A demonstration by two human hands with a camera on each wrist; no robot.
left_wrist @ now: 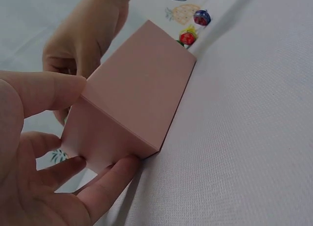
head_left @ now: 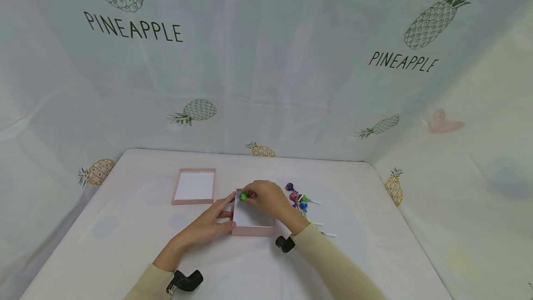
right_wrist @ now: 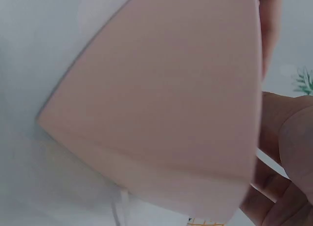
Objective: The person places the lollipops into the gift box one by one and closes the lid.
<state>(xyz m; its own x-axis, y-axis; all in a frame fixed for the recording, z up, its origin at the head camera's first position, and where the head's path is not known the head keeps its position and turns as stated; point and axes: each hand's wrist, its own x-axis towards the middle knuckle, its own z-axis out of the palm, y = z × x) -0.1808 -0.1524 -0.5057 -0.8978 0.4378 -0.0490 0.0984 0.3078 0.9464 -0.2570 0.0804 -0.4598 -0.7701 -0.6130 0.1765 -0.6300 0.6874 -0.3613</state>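
Observation:
A pink square box (head_left: 252,231) with a white inside stands open-topped on the table. My left hand (head_left: 206,226) rests along its left wall, fingers spread. In the left wrist view the thumb touches the top corner and the other fingertips press the left wall of the box (left_wrist: 137,84). Inside the far left corner, my right hand (head_left: 268,198) pinches a green-wrapped lollipop (head_left: 244,196). From the right wrist, the box (right_wrist: 161,89) hides that lollipop and part of the right hand (right_wrist: 288,152).
A pink-rimmed lid (head_left: 193,202) lies inside-up at the back left. Right of the box lie several wrapped lollipops, among them a purple one (head_left: 289,186) and a blue one (head_left: 303,206), some partly behind the right forearm. A pineapple-printed cloth (head_left: 275,59) hangs behind the table.

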